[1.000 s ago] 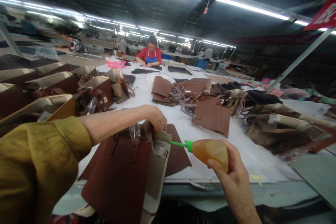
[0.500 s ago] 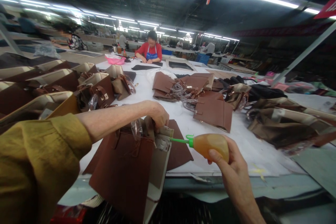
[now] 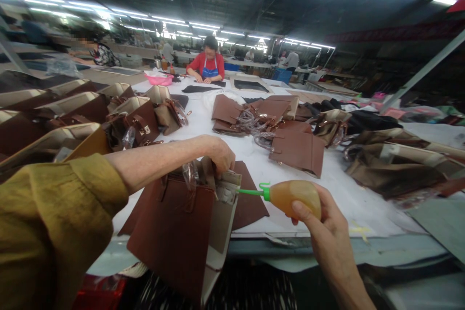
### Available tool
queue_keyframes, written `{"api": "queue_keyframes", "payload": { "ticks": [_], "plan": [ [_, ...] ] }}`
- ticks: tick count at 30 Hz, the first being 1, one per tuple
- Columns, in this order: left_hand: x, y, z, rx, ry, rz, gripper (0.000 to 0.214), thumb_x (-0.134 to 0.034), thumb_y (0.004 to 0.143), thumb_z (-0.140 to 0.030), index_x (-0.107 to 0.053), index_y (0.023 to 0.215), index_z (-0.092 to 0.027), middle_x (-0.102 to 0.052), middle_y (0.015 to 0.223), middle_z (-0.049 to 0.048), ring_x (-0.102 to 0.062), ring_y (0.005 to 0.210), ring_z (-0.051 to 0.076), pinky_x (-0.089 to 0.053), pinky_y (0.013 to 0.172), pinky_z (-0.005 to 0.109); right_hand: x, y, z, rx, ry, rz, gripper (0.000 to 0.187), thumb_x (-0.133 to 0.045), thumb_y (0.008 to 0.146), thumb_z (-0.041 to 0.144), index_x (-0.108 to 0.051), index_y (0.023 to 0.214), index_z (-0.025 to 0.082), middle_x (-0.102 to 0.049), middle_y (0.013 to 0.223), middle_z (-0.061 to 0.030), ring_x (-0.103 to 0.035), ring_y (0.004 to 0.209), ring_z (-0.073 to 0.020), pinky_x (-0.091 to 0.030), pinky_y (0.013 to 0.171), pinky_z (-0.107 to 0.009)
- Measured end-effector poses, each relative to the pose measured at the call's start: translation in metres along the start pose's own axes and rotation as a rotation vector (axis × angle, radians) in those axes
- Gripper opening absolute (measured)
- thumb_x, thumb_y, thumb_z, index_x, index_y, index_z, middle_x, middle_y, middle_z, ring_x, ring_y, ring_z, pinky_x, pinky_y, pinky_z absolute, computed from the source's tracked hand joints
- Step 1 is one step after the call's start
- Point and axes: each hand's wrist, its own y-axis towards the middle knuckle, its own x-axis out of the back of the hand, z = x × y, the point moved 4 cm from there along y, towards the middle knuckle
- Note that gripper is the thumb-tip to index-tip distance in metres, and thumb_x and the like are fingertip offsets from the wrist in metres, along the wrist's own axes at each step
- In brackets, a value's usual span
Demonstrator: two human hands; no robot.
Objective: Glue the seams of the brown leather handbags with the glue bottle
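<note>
Seen from the middle of the view, an upright, slightly tilted brown leather-like handbag with beige lining [image 3: 170, 232] sits at seven o'clock, at the table's near edge. The left hand [image 3: 221, 154] bends over its top, fingertips hidden, so I cannot tell how closed it is or whether it grips. At four o'clock, the right hand [image 3: 326, 223] is wrapped round an amber, teardrop-shaped squeeze bottle [image 3: 288, 193], its thin green nozzle [image 3: 251, 192] pointing towards nine o'clock, its tip at the handbag's beige edge.

Bag [image 3: 170, 237], lower centre: smooth, matt, leather-like. Bottle [image 3: 295, 194], right of centre: translucent plastic. Sleeve [image 3: 54, 213], lower left: matt cloth.
</note>
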Motion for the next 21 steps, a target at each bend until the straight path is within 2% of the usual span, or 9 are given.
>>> {"api": "queue_keyframes", "payload": {
  "ticks": [4, 9, 12, 21],
  "plan": [
    [-0.002, 0.006, 0.009, -0.058, -0.008, -0.004, 0.021, -0.068, 0.053, -0.005, -0.071, 0.073, -0.012, -0.067, 0.057, 0.0039, -0.049, 0.049, 0.011, -0.039, 0.044, 0.019, -0.003, -0.001, -0.005, -0.025, -0.007, 0.029, 0.043, -0.066, 0.075, 0.044, -0.052, 0.108, 0.021, -0.058, 0.079, -0.0008, -0.051, 0.058, -0.0164, -0.045, 0.052, -0.029],
    [-0.004, 0.012, 0.017, -0.049, 0.004, 0.004, 0.022, -0.071, 0.053, -0.009, -0.072, 0.075, -0.010, -0.069, 0.060, 0.0063, -0.049, 0.051, 0.013, -0.041, 0.047, 0.021, -0.002, 0.000, -0.002, 0.018, -0.027, -0.029, 0.041, -0.068, 0.074, 0.043, -0.052, 0.107, 0.023, -0.059, 0.084, 0.0000, -0.052, 0.062, -0.0155, -0.045, 0.055, -0.028],
    [-0.003, 0.012, 0.016, -0.021, 0.023, 0.006, 0.021, -0.071, 0.053, -0.010, -0.072, 0.074, -0.011, -0.069, 0.062, 0.0069, -0.050, 0.052, 0.013, -0.042, 0.051, 0.023, -0.002, 0.003, 0.001, 0.051, -0.009, -0.032, 0.040, -0.067, 0.075, 0.042, -0.052, 0.107, 0.023, -0.058, 0.087, -0.0005, -0.052, 0.065, -0.0160, -0.044, 0.056, -0.028],
    [0.002, 0.005, 0.004, 0.060, 0.057, -0.018, 0.013, -0.068, 0.054, -0.009, -0.070, 0.066, -0.013, -0.064, 0.051, 0.0014, -0.044, 0.044, 0.011, -0.036, 0.043, 0.021, 0.000, 0.000, 0.000, 0.028, -0.020, -0.031, 0.042, -0.067, 0.075, 0.042, -0.052, 0.110, 0.023, -0.061, 0.086, -0.0014, -0.053, 0.061, -0.0162, -0.046, 0.057, -0.030]
  ]
}}
